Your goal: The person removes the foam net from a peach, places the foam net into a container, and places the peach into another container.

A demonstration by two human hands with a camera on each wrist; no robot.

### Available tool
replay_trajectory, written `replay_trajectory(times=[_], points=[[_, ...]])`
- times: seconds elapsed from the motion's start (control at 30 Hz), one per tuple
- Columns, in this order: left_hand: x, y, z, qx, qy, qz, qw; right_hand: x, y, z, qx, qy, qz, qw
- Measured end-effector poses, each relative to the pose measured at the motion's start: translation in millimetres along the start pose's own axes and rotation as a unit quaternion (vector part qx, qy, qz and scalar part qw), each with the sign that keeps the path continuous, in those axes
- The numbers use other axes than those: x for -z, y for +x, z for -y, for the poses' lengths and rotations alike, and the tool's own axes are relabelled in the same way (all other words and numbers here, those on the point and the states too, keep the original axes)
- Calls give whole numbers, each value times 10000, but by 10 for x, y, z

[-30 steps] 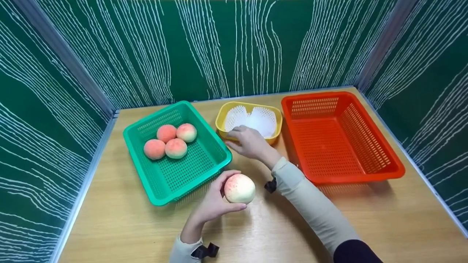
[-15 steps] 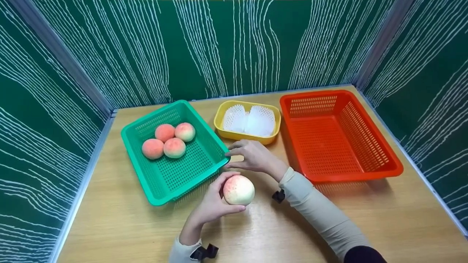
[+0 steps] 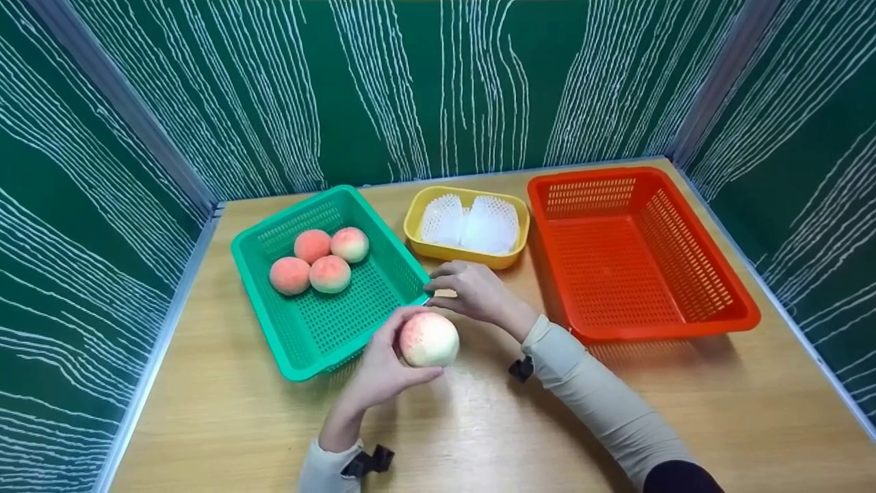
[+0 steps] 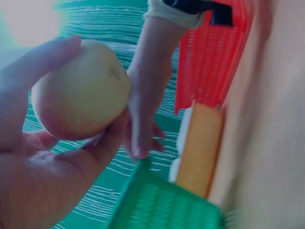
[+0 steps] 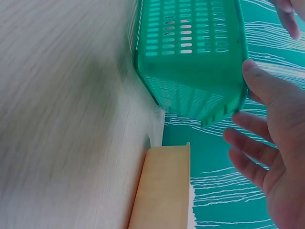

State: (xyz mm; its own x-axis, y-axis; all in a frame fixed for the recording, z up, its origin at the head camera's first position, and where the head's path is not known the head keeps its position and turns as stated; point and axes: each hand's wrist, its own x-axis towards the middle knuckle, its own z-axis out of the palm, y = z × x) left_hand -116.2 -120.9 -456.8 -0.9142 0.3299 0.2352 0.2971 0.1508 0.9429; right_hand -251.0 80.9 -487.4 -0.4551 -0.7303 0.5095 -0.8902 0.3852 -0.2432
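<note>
My left hand (image 3: 378, 370) grips a pale, pink-blushed peach (image 3: 432, 340) between thumb and fingers, held up near the front corner of the green basket (image 3: 291, 370). The left wrist view shows that peach (image 4: 86, 90) from below, its stem dimple facing right. My right hand (image 3: 479, 293) is at the same basket corner, and in the right wrist view its thumb (image 5: 259, 78) meets the rim on one side while the index finger (image 5: 252, 125) meets it round the corner. Several more peaches (image 3: 330, 274) lie clustered inside the basket.
Behind the right hand stands a yellow basket (image 3: 465, 259) holding white foam net sleeves (image 3: 489, 226). A larger red basket (image 3: 606, 274) is on the right. Green walls with white wavy lines enclose the wooden table (image 3: 226, 431) on three sides.
My right hand has come back from the yellow basket to the green basket's corner. My left hand has shifted slightly left and up with the peach.
</note>
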Motion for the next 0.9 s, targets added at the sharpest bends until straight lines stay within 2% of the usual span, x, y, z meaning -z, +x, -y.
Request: replay_trajectory(times=[0.13, 0.27, 0.4, 0.5, 0.57, 0.77, 0.8, 0.9], points=[[172, 62, -172, 26, 482, -349, 9982, -9, -12, -6, 20, 50, -169, 9998], [397, 136, -336, 353, 854, -558, 9942, -9, -18, 2, -128, 106, -123, 9998], [670, 255, -485, 644, 1559, -503, 9844, -12, -14, 9, -197, 86, -112, 9997], [893, 388, -567, 745, 1954, -355, 9772, -14, -9, 10, -160, 64, -123, 9998], [1041, 499, -600, 832, 2311, -352, 9687, -14, -8, 12, -155, 65, -118, 9998], [1434, 881, -558, 1039, 3134, -335, 9433, -29, -28, 29, -171, 110, -174, 9996], [1488, 942, -528, 1117, 3121, -296, 9430, -35, -33, 31, -163, 118, -197, 9996], [1630, 1097, -428, 1476, 3220, -226, 9349, -47, -39, 41, -137, 144, -277, 9994]])
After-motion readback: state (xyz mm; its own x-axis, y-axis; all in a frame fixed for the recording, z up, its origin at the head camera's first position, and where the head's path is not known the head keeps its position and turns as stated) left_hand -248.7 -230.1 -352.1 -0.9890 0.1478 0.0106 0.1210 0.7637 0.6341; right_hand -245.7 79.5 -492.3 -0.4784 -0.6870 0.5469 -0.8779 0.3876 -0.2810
